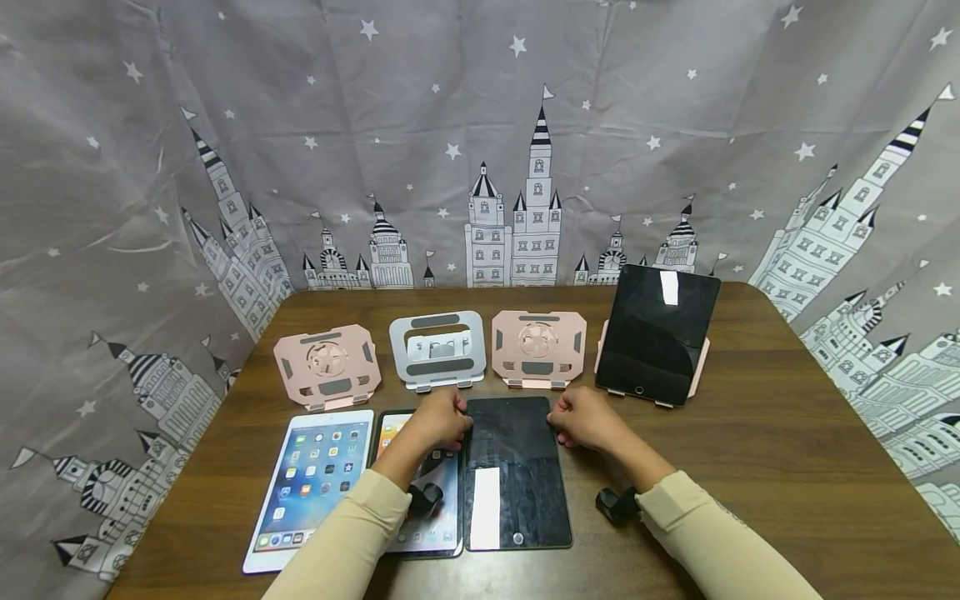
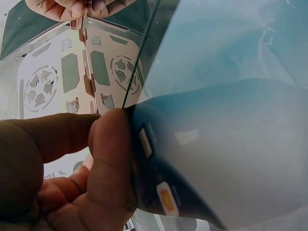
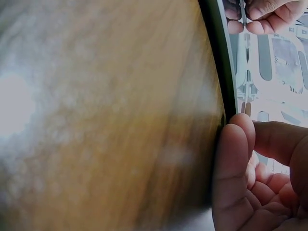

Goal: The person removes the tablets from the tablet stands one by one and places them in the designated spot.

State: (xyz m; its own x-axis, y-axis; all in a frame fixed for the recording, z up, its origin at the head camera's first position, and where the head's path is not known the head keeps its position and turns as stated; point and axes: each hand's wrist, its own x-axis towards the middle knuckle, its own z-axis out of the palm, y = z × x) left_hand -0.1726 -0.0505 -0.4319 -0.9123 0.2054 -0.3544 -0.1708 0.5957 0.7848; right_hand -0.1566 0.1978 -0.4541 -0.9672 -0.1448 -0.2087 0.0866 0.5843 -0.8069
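A black tablet point(image 1: 516, 475) with a dark screen lies in front of me, its home button at the near end. My left hand point(image 1: 446, 418) grips its far left edge between thumb and curled fingers; the left wrist view shows this hand point(image 2: 72, 168) close up. On the far right edge, my right hand point(image 1: 581, 419) pinches the same tablet, thumb and forefinger meeting at the rim in the right wrist view point(image 3: 255, 168). A second tablet point(image 1: 438, 500) with a lit screen lies under my left forearm. Left of it is a white tablet point(image 1: 318, 479), also lit.
Along the back stand a pink stand point(image 1: 327, 360), a grey-blue stand point(image 1: 477, 350) and another pink stand point(image 1: 538, 343). At the right, a dark tablet point(image 1: 660, 333) leans on a pink stand point(image 1: 699, 368). The wooden table point(image 1: 780, 467) backs onto a castle-print curtain point(image 1: 637, 100).
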